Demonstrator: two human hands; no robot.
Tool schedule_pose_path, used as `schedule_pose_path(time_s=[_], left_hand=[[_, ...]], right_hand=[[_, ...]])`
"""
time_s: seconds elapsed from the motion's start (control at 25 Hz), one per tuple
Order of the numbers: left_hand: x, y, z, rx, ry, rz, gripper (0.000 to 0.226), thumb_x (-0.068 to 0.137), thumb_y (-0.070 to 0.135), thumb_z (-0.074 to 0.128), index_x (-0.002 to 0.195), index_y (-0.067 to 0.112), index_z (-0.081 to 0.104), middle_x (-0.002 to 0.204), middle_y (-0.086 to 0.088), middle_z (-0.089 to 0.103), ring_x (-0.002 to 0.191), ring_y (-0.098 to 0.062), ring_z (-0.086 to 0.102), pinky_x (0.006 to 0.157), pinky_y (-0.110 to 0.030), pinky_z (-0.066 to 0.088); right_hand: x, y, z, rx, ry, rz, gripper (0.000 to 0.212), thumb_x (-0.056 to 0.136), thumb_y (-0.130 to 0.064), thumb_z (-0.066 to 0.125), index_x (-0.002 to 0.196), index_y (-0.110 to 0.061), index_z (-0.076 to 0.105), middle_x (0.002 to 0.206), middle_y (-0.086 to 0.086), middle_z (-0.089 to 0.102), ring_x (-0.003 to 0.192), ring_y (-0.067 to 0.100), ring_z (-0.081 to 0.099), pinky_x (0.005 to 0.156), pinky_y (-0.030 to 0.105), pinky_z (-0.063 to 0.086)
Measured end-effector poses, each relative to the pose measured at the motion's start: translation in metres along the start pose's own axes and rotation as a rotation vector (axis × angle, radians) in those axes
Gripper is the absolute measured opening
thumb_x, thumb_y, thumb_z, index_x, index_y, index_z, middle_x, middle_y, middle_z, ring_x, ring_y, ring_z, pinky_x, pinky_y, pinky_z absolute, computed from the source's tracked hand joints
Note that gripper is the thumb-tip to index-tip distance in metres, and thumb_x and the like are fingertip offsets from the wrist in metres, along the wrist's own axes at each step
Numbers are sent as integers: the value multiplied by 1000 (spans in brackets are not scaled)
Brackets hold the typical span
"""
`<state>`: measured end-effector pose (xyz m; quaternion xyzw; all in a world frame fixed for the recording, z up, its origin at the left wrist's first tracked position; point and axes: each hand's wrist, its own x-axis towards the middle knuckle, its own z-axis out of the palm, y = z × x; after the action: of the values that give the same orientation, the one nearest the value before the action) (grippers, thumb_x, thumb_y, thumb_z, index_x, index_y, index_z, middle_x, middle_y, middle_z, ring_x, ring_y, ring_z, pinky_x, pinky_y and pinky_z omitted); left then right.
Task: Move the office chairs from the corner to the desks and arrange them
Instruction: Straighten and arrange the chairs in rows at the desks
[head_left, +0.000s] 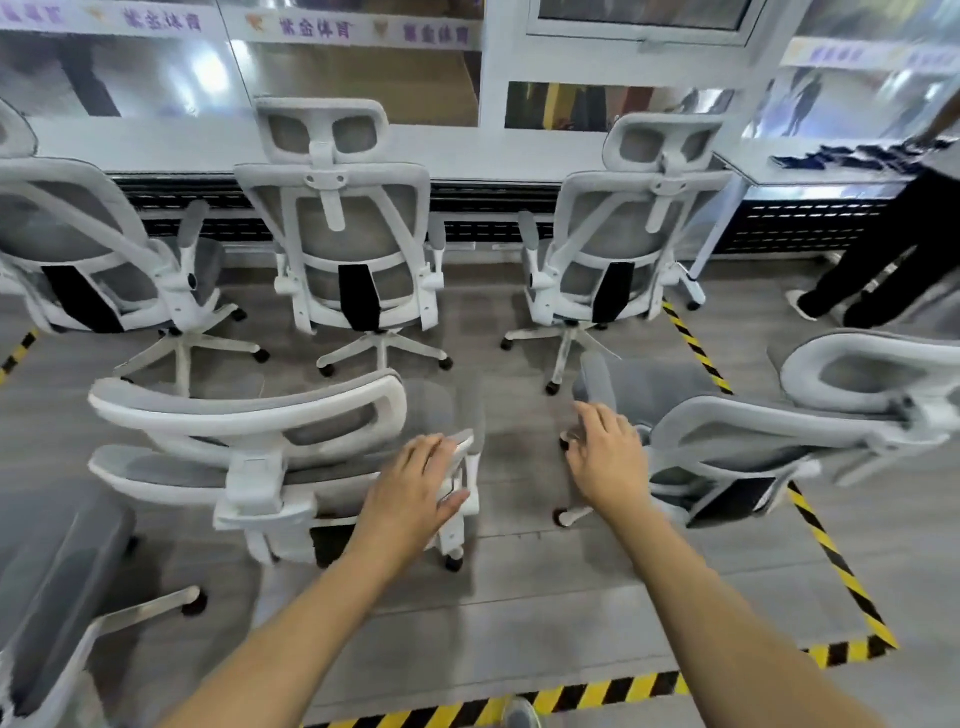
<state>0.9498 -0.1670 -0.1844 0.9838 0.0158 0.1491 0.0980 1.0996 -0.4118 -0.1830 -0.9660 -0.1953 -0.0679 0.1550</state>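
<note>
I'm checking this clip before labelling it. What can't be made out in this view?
All in the head view:
Whether the right hand touches the right chair: the hand covers the contact spot.
Fingertips of the left hand: curled over the near chair frame.
Far-left chair: cut off by the left edge.
Standing person: upper body cut by the right edge.
Dark items on the desk: blurred.
Lettering on the glass: blurred.

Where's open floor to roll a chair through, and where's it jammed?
Open: the floor lane between the near-left chair and near-right chair, leading to the gap between the middle desk chair and right desk chair; also the patch just inside the striped tape. Crowded: left side, where the left desk chair base sits close to the near-left chair.
</note>
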Motion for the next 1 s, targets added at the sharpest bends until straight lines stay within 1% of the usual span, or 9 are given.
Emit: schedule_pose_path(time_s=[0.12, 0.2, 0.32, 0.36, 0.44, 0.56, 0.64, 0.76, 1.0], left_hand=[[46, 15, 16, 236, -244, -260, 48, 97, 55, 39, 128, 20, 52, 119, -6, 64, 109, -29, 62, 90, -41, 49], [57, 22, 20, 328, -267, -370, 47, 98, 59, 29, 119, 24, 52, 104, -4, 65, 96, -27, 65, 81, -39, 47], [72, 27, 27, 364, -237, -453, 45, 98, 61, 30, 115, 26, 52, 99, -5, 65, 92, -28, 65, 81, -40, 45], [79, 27, 29, 360, -219, -468, 45, 97, 61, 31, 113, 26, 53, 97, -5, 65, 91, -29, 65, 81, -40, 45], [91, 22, 32, 339, -209, -481, 43, 97, 61, 34, 109, 26, 55, 95, -5, 66, 90, -30, 65, 79, -41, 45], [95, 9, 36, 291, -154, -453, 37, 94, 57, 46, 97, 22, 57, 85, -7, 65, 82, -33, 64, 72, -41, 44], [95, 1, 38, 300, -128, -429, 35, 92, 55, 52, 92, 20, 58, 79, -7, 65, 75, -34, 64, 69, -40, 44], [97, -7, 37, 299, -136, -430, 36, 92, 56, 51, 91, 21, 58, 81, -7, 65, 78, -33, 64, 71, -41, 44], [85, -19, 34, 336, -141, -426, 36, 94, 60, 45, 94, 25, 56, 85, -3, 66, 83, -32, 63, 74, -42, 44]], right_hand=[[34, 103, -18, -195, 67, 123, 43, 84, -17, 59, 124, -3, 58, 127, 20, 61, 119, 42, 54, 107, 54, 38], [53, 160, -20, -303, 24, 226, 42, 87, -22, 53, 125, -3, 57, 128, 21, 59, 127, 41, 49, 114, 56, 27], [69, 207, -14, -393, -47, 264, 46, 86, -24, 66, 127, -7, 55, 123, 19, 60, 125, 39, 48, 113, 56, 25], [74, 213, -13, -418, -61, 277, 45, 86, -24, 66, 126, -7, 54, 120, 19, 61, 120, 40, 51, 110, 53, 29], [82, 221, -12, -433, -55, 297, 30, 88, -22, 65, 112, -5, 57, 110, 20, 63, 110, 40, 54, 100, 49, 37], [85, 225, -7, -385, -6, 266, 17, 84, -14, 69, 91, -5, 56, 95, 22, 62, 96, 41, 54, 87, 48, 37], [79, 223, -1, -362, 33, 220, 20, 80, -12, 73, 88, -4, 56, 90, 22, 60, 91, 40, 53, 83, 47, 35], [74, 217, -4, -333, 61, 195, 22, 79, -14, 76, 87, -4, 57, 88, 22, 59, 89, 40, 53, 81, 47, 36], [83, 208, -1, -375, 27, 198, 17, 87, -21, 67, 93, -9, 56, 93, 16, 58, 92, 36, 51, 84, 47, 37]])
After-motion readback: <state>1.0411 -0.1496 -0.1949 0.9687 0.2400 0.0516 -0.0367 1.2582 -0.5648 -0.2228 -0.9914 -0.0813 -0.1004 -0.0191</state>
